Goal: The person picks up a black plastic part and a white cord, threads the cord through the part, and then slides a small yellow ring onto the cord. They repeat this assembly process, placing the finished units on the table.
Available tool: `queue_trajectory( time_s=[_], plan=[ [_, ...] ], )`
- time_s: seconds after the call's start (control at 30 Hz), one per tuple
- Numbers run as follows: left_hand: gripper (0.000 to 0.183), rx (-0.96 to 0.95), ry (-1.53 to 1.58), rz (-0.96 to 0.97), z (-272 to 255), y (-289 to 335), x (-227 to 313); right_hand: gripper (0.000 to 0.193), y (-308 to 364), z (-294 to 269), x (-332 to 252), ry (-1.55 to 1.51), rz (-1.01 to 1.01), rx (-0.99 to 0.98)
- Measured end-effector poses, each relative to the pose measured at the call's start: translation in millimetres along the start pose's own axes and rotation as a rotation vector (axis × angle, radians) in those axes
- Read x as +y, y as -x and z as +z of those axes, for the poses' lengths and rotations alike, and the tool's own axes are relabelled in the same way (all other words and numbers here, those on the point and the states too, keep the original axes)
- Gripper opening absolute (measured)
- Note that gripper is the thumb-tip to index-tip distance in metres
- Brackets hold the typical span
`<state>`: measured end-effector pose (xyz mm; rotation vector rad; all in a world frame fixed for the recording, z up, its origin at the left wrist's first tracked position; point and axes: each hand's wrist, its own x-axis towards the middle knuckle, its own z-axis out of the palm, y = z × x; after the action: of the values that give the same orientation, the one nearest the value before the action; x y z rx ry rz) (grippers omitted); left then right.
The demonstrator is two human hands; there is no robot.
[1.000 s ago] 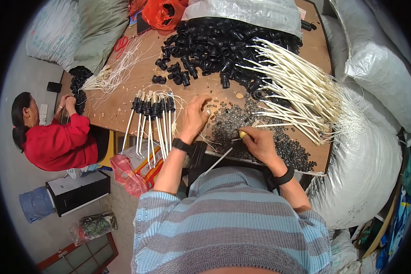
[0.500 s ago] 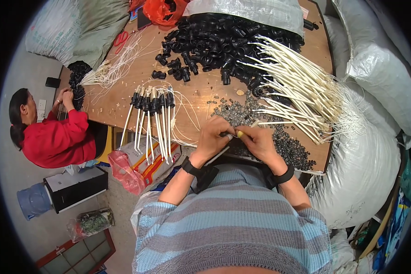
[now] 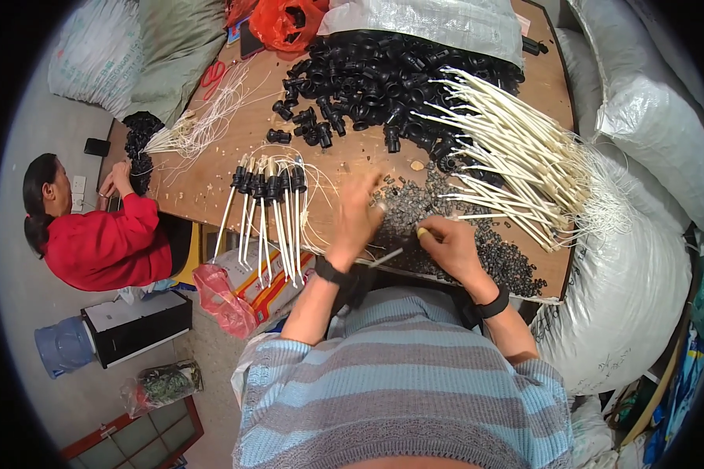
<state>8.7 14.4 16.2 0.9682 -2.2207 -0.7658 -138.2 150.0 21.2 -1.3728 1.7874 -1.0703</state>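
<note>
My left hand [image 3: 357, 217] is over the table's near edge, beside the bundle of black sockets with white tubes. Motion smears its fingers, so its grip does not show. A short piece of white tube [image 3: 386, 257] shows below it, between my two hands; what supports it is unclear. My right hand [image 3: 454, 244] hovers by the heap of small dark grey parts [image 3: 502, 262], thumb and fingers pinched together. Something yellow [image 3: 422, 232] is on its thumb tip; whatever the pinch holds is hidden. The black sockets with white tubes [image 3: 272, 187] hang partly over the table edge.
A large pile of black sockets [image 3: 368, 78] lies at the back, with a stack of white tubes [image 3: 516, 164] to its right. Full white sacks [image 3: 614, 289] crowd the right side. A person in red [image 3: 105, 246] works at the far left, near red scissors [image 3: 213, 73].
My hands were together at the fingertips and have come apart. The left has moved left and up, the right slightly right. The short white tube has shifted right. The view has shifted slightly.
</note>
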Motion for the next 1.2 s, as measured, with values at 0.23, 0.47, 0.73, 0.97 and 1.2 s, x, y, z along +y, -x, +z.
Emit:
queue_trajectory(
  time_s=[0.23, 0.47, 0.73, 0.97, 1.2],
  plan=[
    [0.023, -0.152, -0.056, -0.195, -3.7, -23.4, -36.2, 0.008, -0.8, -9.0, 10.7, -0.404, 0.379, 0.177],
    [0.019, -0.119, 0.744, -0.24, 31.3, 5.6, 38.5, 0.011, -15.4, 3.0, 17.3, -0.196, 0.3, 0.252],
    [0.029, 0.042, 0.332, -0.044, 43.1, 11.5, 42.0, 0.012, -8.6, 4.0, 10.5, -0.643, 0.332, 0.213],
    [0.021, -0.093, 0.408, -0.187, 39.1, 12.2, 35.4, 0.008, -2.0, 6.0, 13.7, -0.296, 0.137, 0.291],
    [0.011, 0.082, 0.304, -0.039, 36.3, 11.5, 34.0, 0.007, -3.1, 3.0, 9.3, -0.106, -0.012, 0.308]
  ],
)
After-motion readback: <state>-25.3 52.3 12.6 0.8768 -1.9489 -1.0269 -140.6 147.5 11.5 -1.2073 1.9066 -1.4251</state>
